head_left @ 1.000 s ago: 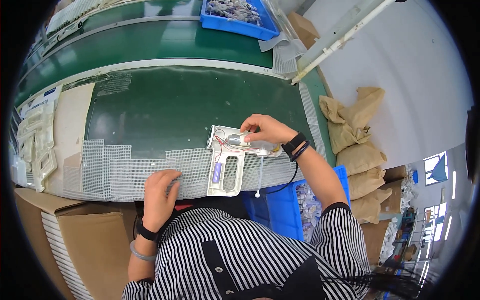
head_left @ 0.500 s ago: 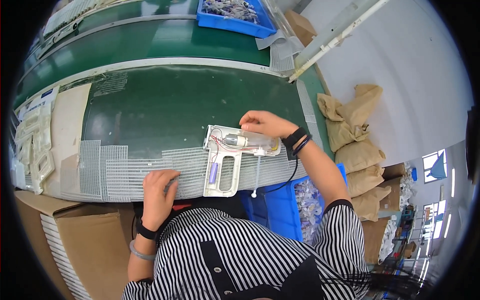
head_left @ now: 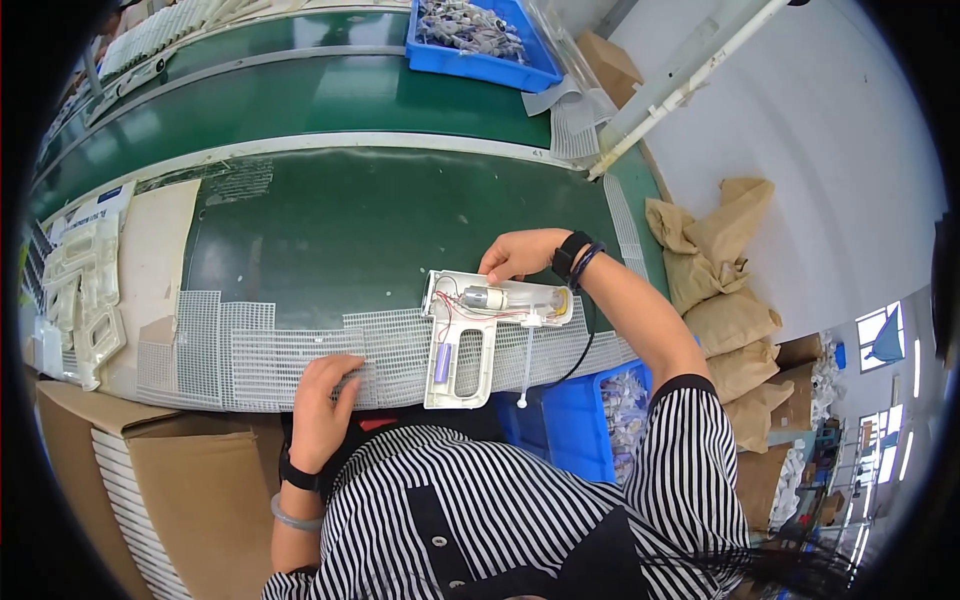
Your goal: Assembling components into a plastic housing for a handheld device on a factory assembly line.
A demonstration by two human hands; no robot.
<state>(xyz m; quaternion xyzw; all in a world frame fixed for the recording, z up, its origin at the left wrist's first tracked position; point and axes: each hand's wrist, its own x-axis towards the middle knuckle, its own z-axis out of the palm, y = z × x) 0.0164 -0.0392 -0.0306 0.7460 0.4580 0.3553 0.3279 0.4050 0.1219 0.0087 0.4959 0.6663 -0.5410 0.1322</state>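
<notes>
A white pistol-shaped plastic housing half (head_left: 490,338) lies inner side up at the table's near edge. Inside it are a silver motor (head_left: 484,297), thin red wires and a purple cylindrical battery (head_left: 442,362) in the handle. A clear tube section fills the right end. From its underside a thin white strap (head_left: 527,365) hangs toward me. My right hand (head_left: 525,252) is at the housing's far edge, thumb and fingers closed on the rim near the motor; part of the grip is hidden. My left hand (head_left: 325,400) rests empty at the mesh-covered edge, fingers loosely bent, thumb apart.
White mesh strips (head_left: 290,355) cover the near edge of the green table (head_left: 330,230). Clear plastic parts (head_left: 90,290) lie at left. A blue bin (head_left: 560,425) sits below the edge; another blue tray (head_left: 480,70) stands at the back. Brown sacks (head_left: 735,320) are stacked at right.
My right hand has come down from just above the housing onto its far edge, slightly leftward. The whole view has shifted a little; the left hand and housing look unmoved on the table.
</notes>
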